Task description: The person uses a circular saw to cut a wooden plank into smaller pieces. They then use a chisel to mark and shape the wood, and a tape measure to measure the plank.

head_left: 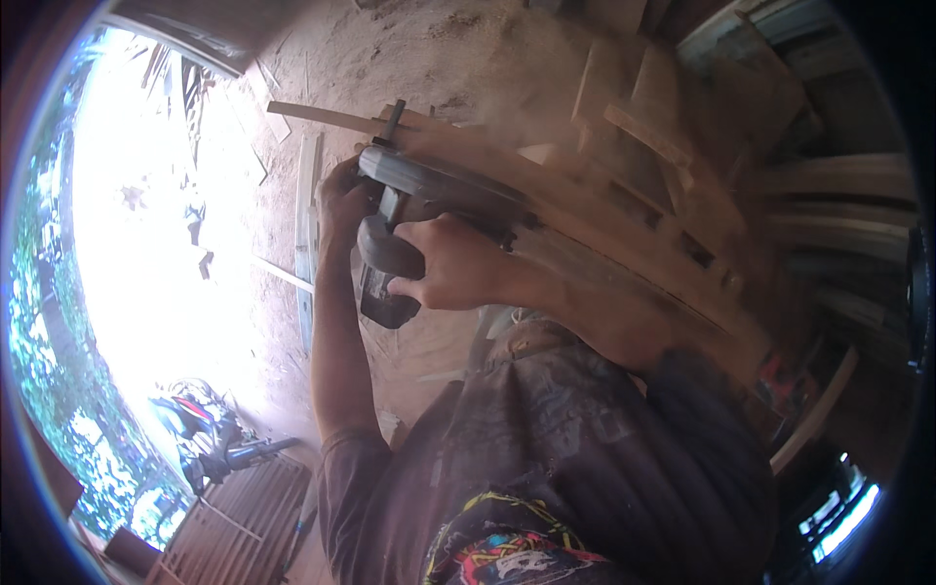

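Note:
A bulky grey and black tool (pixel 444 183) lies across the near end of a long wooden workbench (pixel 624 263); its exact kind I cannot make out. It has a long rounded body, a dark bar across one end, a curved grey handle and a dark block below. My right hand (pixel 453 261) is wrapped round the curved handle, thumb beneath it. At the tool's left end my left hand (pixel 341 203) is bent closed against it, its fingers partly hidden behind the body. A thin wooden strip (pixel 317 114) juts out beyond the far side of the tool.
Several boards (pixel 673 127) lie beyond the bench, with more stacked timber (pixel 838 219) at the right. Narrow offcuts (pixel 307 234) lie on the dusty ground to the left. A motorcycle (pixel 205 429) stands at the lower left by a slatted wooden panel (pixel 229 522).

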Demonstrator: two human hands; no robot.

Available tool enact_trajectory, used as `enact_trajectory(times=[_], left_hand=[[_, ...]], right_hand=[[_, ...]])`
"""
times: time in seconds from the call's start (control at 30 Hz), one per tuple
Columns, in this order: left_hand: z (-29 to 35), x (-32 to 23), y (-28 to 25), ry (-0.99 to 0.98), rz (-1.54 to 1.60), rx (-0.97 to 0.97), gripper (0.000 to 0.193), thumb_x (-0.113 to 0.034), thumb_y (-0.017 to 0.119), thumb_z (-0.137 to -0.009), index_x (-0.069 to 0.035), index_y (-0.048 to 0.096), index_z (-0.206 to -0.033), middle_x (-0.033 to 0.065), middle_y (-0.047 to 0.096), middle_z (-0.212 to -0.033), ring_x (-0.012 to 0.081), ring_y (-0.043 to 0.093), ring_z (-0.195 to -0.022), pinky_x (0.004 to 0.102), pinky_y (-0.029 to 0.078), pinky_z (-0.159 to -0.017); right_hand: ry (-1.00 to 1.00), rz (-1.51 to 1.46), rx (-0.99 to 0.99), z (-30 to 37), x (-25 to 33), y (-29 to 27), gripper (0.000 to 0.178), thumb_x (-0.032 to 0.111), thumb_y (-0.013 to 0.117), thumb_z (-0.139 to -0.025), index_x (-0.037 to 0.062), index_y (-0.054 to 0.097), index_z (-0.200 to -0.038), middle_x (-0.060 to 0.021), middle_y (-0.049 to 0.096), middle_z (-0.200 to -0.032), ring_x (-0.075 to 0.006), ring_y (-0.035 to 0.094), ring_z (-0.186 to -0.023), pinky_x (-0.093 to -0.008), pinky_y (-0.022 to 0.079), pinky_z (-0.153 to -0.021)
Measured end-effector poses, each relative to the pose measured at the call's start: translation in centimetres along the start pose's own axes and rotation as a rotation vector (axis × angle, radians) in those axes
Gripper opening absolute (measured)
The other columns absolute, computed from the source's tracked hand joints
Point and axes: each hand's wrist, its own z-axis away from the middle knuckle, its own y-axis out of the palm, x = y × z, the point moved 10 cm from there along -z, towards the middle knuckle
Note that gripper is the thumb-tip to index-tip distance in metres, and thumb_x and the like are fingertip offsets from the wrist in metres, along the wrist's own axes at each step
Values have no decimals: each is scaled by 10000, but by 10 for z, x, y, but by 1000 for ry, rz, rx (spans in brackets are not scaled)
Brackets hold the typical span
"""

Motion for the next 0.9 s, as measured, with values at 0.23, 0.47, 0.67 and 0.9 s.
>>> enact_trajectory(times=[0.23, 0.47, 0.67, 0.9], left_hand=[[-19, 17, -16, 50, 40, 20, 476, -55, 735, -832, -8, 757, -1305, 99, 793, -964, 157, 742, -819, 309, 597, -687], [-26, 26, -27, 42, 42, 12, 467, -43, 775, -824, -33, 768, -1291, 102, 802, -1050, 169, 758, -865, 322, 624, -714], [-27, 17, -32, 20, -123, -17, 438, -63, 763, -837, 5, 760, -1269, 101, 801, -1057, 159, 753, -900, 306, 611, -764], [-24, 19, -29, 42, 25, 41, 388, -56, 654, -862, 38, 753, -1225, 79, 788, -1053, 121, 709, -897, 274, 558, -793]], right_hand=[[11, -50, 28, -9, 0, 10, 432, 278, 871, -855, -68, 710, -1056, -281, 766, -978, -434, 770, -1002, -483, 603, -916], [12, -45, 41, -17, -2, 16, 443, 285, 866, -856, -75, 713, -1063, -295, 760, -947, -432, 774, -985, -478, 608, -908], [21, -65, 53, -22, -4, 19, 457, 285, 861, -860, -88, 715, -1079, -296, 763, -937, -427, 779, -980, -481, 610, -900], [11, -82, 67, -27, -4, 23, 446, 284, 853, -864, -85, 716, -1074, -289, 764, -924, -426, 780, -957, -482, 610, -895]])
